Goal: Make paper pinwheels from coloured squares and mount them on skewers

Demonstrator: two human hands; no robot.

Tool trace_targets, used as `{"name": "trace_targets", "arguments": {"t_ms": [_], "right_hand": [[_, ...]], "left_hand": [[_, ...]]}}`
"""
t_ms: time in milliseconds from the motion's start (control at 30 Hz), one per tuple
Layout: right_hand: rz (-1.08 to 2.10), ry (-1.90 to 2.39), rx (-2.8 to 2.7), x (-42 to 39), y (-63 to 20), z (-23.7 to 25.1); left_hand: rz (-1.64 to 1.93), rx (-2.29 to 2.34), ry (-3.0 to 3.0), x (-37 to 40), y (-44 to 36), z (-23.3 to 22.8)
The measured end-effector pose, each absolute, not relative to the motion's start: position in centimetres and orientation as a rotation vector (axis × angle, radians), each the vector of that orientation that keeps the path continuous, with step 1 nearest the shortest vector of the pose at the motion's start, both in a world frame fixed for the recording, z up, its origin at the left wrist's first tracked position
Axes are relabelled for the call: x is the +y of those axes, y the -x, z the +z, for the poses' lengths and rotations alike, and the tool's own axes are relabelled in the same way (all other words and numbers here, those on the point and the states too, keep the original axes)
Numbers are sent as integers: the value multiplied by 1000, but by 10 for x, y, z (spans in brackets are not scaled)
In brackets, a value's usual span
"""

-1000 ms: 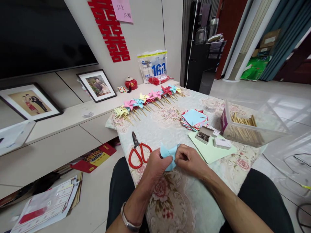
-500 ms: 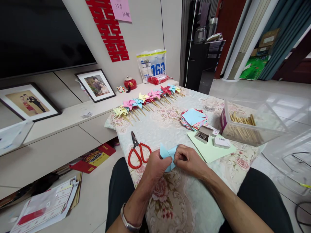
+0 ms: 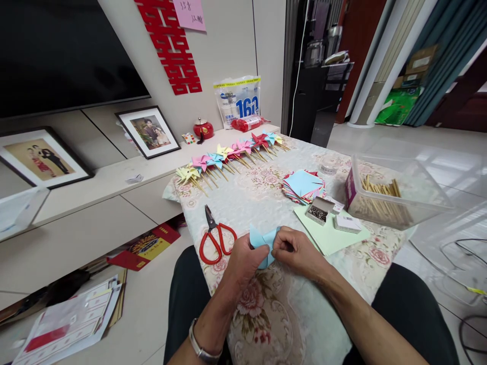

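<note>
Between my two hands is a blue paper pinwheel [image 3: 264, 240], its corners folded in toward the middle. My left hand [image 3: 246, 258] is closed on its left side, thumb laid across the folds. At the right side my right hand [image 3: 294, 248] pinches the paper; whether a pin sits between those fingertips cannot be seen. Red-handled scissors [image 3: 216, 235] lie just left of my left hand. Beyond my right hand an open box of small metal pins [image 3: 318, 210] and a white box [image 3: 347, 223] rest on light green paper [image 3: 331, 242].
Finished pinwheels on sticks [image 3: 232, 153] line the table's far left edge. A stack of cut paper squares [image 3: 303, 185] lies mid-table. On the right stands a clear plastic bin [image 3: 395, 205] holding wooden sticks [image 3: 380, 188]. A flowered cloth [image 3: 297, 309] covers the table.
My hands and the blue pinwheel hold almost the same pose. The view has shifted very slightly; nothing has been picked up or let go.
</note>
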State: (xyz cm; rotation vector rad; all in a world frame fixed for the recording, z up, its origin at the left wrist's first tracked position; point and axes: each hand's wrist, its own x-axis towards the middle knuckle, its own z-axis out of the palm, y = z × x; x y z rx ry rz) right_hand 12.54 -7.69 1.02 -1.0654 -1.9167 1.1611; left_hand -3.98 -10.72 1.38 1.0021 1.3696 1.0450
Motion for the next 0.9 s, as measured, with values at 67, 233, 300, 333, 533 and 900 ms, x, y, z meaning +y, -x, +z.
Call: {"name": "trace_targets", "arguments": {"t_ms": [67,233,300,333,533,900], "right_hand": [[1156,1069,-1923,-77,-125,10],[1141,1076,-1942,-75,-125,10],[1142,1074,-1945,-75,-124,9],[1142,1073,-1945,-75,-124,9],[1157,1078,-1935,-77,-125,10],[1203,1056,-1856,-76,-128,22]], "left_hand": [[1046,1363,-993,-107,40,15],[1035,1346,-996,-108,39,20],[1034,1351,-1010,-108,38,22],[1031,1355,-1016,-108,38,23],[1026,1401,-1030,-108,38,21],[1081,1360,-998,-104,42,17]]}}
